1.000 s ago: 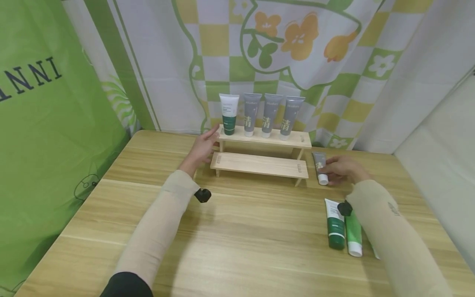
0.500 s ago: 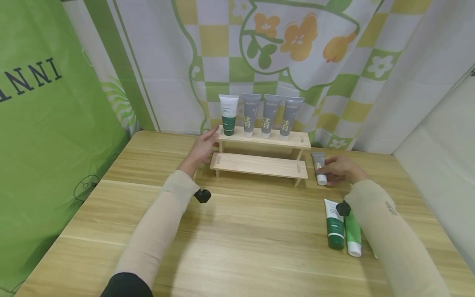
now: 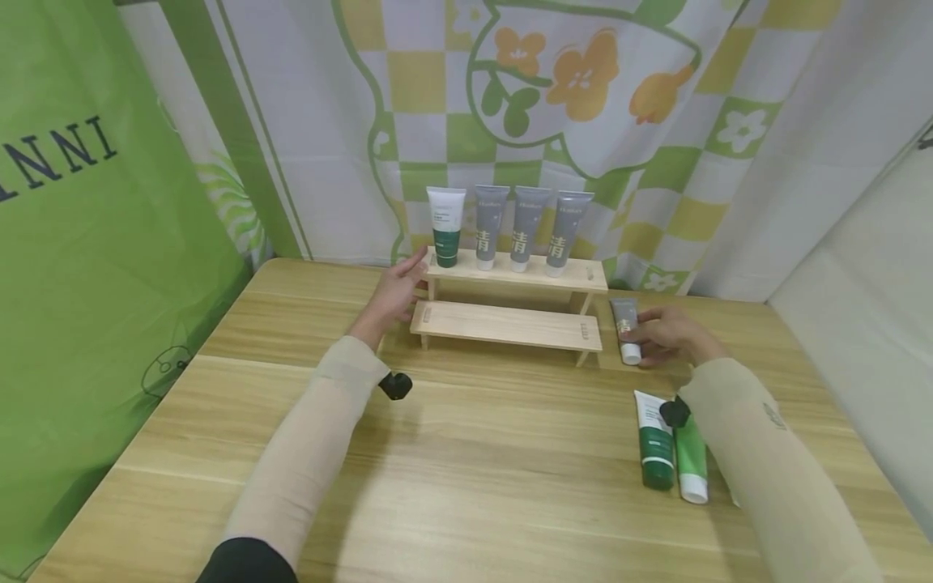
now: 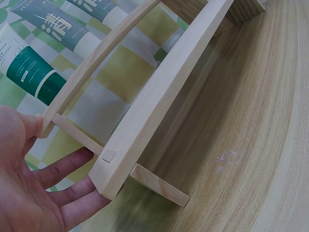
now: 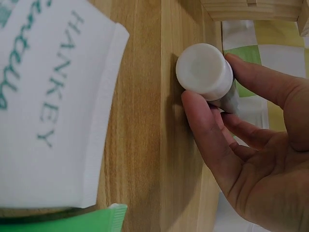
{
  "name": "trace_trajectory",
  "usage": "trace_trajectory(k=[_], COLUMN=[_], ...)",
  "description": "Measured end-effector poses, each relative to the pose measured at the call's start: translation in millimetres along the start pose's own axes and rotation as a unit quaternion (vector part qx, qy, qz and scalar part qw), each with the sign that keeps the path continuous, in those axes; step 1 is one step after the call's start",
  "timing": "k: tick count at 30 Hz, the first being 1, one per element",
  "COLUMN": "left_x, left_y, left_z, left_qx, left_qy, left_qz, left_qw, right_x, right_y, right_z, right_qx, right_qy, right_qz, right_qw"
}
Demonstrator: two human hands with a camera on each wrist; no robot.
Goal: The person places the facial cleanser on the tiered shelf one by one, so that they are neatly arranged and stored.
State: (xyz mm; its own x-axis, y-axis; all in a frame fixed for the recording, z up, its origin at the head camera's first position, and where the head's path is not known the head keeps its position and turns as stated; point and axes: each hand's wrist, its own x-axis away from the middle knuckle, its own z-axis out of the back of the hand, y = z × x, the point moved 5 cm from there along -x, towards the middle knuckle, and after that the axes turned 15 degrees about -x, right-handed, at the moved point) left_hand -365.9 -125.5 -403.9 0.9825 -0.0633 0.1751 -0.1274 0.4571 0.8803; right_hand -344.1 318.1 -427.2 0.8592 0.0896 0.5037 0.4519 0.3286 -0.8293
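Observation:
A two-tier wooden display rack (image 3: 510,320) stands toward the back of the table. My left hand (image 3: 389,298) holds its left end; in the left wrist view the thumb touches the upper shelf (image 4: 91,63) and the fingers reach round the lower shelf (image 4: 154,106). My right hand (image 3: 669,332) pinches a small grey squeeze tube (image 3: 625,320) right of the rack. Its white cap (image 5: 202,70) points toward me, between thumb and fingers. On the upper shelf a white-and-green tube (image 3: 447,227) and three grey tubes (image 3: 528,229) stand upright on their caps.
A white-and-green tube (image 3: 654,441) and a light green tube (image 3: 691,461) lie side by side at the right of the wooden table (image 3: 466,461). The right sleeve (image 3: 773,453) partly covers something white beside them. A patterned curtain (image 3: 437,105) hangs behind the rack.
The head view has shifted slightly. Both hands keep their places, the left at the rack and the right at the grey tube, with no clear movement of either thing.

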Motion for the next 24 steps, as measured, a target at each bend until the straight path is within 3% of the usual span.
trace_trajectory(k=[8,15,24], left_x=[-1.7,-0.7,-2.3], left_y=[-0.1,-1.3,-1.6], left_z=[-0.2,0.7,0.1], left_qx=[-0.006,-0.006,-0.008], left_qy=[-0.001,-0.002,0.0], left_qz=[-0.005,0.0,-0.001], left_qw=[1.0,1.0,1.0], right_x=[9.8,16.9,42.2], right_y=[-5.3,-17.4,-51.7], right_z=[3.0,4.7,-0.7], right_qx=[-0.026,-0.005,-0.019], right_qy=[-0.014,0.0,0.033], right_qz=[0.039,0.079,0.151], right_qw=[0.9988,0.9968,0.9878])
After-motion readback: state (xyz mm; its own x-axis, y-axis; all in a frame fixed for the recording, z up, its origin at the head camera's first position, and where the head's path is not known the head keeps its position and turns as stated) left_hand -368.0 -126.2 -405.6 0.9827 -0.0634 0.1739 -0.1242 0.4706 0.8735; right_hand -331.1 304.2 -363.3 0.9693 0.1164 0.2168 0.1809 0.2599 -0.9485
